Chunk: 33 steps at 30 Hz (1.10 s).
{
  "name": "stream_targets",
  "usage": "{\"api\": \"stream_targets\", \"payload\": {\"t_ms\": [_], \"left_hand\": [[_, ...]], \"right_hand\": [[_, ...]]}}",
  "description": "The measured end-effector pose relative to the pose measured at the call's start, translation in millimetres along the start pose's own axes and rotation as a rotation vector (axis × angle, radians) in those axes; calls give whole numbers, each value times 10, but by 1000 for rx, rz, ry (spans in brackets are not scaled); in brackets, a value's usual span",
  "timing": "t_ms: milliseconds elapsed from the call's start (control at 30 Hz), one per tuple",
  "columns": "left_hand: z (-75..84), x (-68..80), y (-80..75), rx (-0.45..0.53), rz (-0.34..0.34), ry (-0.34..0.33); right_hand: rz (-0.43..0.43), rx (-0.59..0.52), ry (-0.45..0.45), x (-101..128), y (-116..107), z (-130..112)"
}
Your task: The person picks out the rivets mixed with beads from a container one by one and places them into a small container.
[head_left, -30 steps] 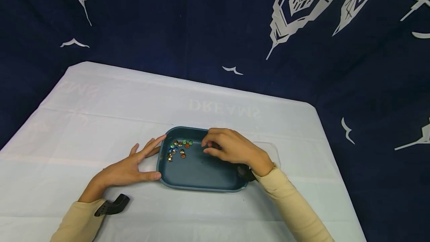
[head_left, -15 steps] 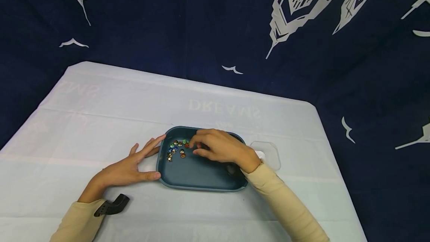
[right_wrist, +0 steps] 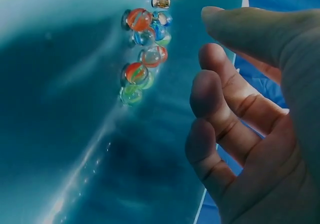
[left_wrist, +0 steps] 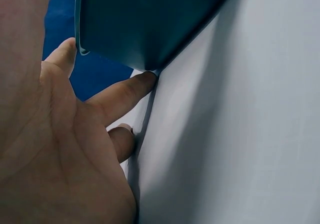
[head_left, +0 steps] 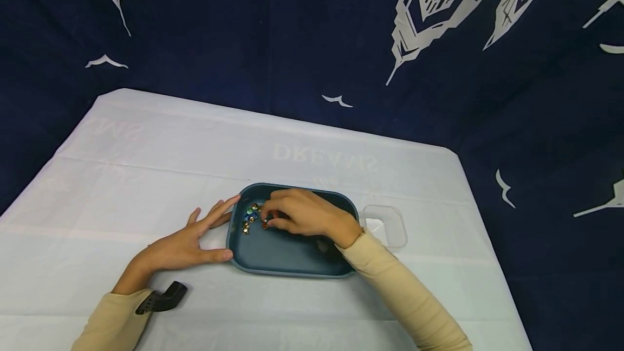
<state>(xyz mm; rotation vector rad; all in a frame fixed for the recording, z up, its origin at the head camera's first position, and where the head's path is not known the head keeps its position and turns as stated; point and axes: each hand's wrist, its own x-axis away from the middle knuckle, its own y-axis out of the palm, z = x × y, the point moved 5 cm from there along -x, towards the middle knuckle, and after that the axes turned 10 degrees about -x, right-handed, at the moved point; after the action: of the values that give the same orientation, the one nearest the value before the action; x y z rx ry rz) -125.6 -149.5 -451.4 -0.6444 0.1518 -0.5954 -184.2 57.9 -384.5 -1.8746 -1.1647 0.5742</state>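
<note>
At the left of the table (head_left: 161, 188), whose pale cover looks like smooth, lightly creased cloth, a beige sleeve (head_left: 109, 321) runs off the bottom edge of the head view, a black band (head_left: 163, 298) jutting from its cuff. The left hand (head_left: 187, 245) is spread wide, fingertips and thumb touching the near end of a blue-green tray (head_left: 287, 256) with rounded corners and a raised rim. Inside, toward the tray's left end, lie glassy marbles (right_wrist: 152, 56), clear with orange, blue and green swirls; some are hidden in the head view, so their number is hard to tell. Over them hangs the right hand (head_left: 307, 215), its fingers loosely bent, thumb apart and nothing visible between; it and its sleeve cover part of the tray. Just beside the tray's right end sits a clear container (head_left: 396, 226), its pale contents or base unclear.
</note>
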Motion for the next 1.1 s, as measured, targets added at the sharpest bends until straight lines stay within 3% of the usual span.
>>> {"api": "stream_targets", "payload": {"t_ms": [300,633,1100], "left_hand": [[-17,31,-6,-7,1,-10],[-1,7,-17,-2,-4,7],[6,3,-13,6,-3,14]], "right_hand": [[-42,-42,-13,-187,108,13],[-43,28,30,-278,202,52],[-72,32,52,-363,261,127]]}}
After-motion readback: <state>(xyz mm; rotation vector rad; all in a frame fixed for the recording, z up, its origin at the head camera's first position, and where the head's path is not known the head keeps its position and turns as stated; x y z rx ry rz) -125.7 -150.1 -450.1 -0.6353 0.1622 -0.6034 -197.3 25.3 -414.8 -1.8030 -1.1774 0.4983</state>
